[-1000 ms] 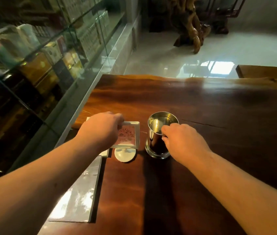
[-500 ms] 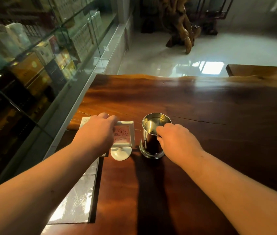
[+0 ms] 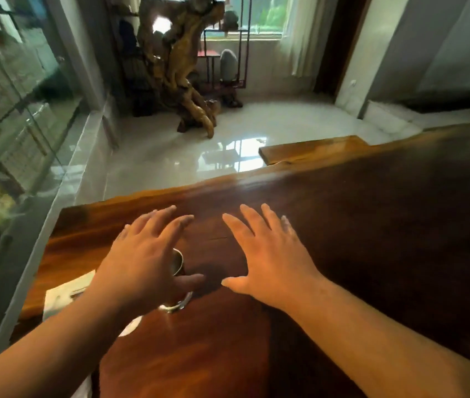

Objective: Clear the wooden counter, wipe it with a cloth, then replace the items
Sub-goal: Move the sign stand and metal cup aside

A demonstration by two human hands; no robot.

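1. We are holding our left hand (image 3: 141,259) spread flat, gripping nothing; the metal cup (image 3: 178,268) is standing directly beneath its palm, mostly hidden.
2. Our right hand (image 3: 268,254) is hovering splayed and empty, the cup lying just left of its thumb.
3. Both are sitting over the wooden counter (image 3: 371,239).

Two bare forearms fill my feed, no sleeves showing anywhere up to the frame edge. Left hand (image 3: 141,262) is bare, no ring, no watch, no glove. Right hand (image 3: 271,262) is likewise bare, wrist plain, fingers (image 3: 253,222) long with short nails.
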